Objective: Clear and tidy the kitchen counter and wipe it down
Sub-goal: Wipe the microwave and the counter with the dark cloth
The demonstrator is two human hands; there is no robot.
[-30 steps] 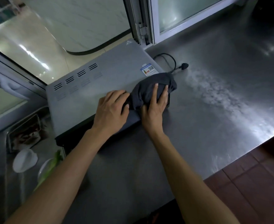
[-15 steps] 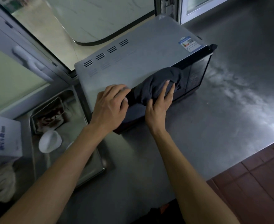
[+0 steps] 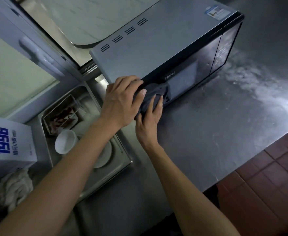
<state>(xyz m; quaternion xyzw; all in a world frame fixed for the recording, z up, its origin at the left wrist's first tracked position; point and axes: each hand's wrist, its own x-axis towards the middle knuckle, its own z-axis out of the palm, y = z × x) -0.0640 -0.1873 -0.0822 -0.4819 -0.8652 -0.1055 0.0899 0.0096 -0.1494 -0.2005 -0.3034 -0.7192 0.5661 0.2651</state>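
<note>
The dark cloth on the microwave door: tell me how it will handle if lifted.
The dark cloth is bunched in folds under the right hand, so probably floppy and light. It drapes against the microwave door, so it should sag rather than hold shape.

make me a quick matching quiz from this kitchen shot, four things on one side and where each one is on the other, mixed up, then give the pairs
Things
1. dark cloth
2. white bowl
3. blue and white carton
4. label sticker

Places
A. top of the microwave, far corner
B. in the sink
C. left of the sink, at the frame's edge
D. under the right hand, against the microwave's front

Pairs: 1-D, 2-B, 3-C, 4-A
</note>
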